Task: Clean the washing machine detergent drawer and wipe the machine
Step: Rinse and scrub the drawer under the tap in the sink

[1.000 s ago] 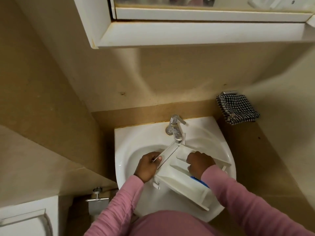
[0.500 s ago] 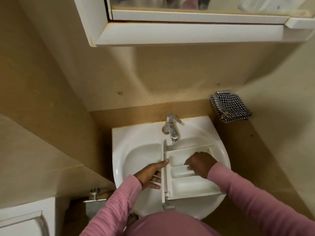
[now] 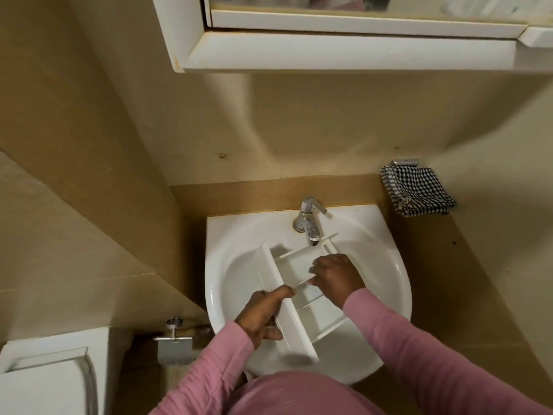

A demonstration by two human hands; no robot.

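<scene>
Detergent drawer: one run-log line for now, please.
drawer in sink, far end near tap | left hand grips front panel | right hand in compartment, grip unclear

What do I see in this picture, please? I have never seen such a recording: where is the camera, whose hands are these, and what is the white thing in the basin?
There is no robot here, only a person. The camera sits on the person's head and looks down, so you see their own arms in pink sleeves. The white thing is a washing machine's detergent drawer, held in a white sink under the tap. The left hand grips the drawer's long front panel. The right hand reaches into a compartment with curled fingers; whether it holds anything there is not visible. A checked cloth hangs on the right.
</scene>
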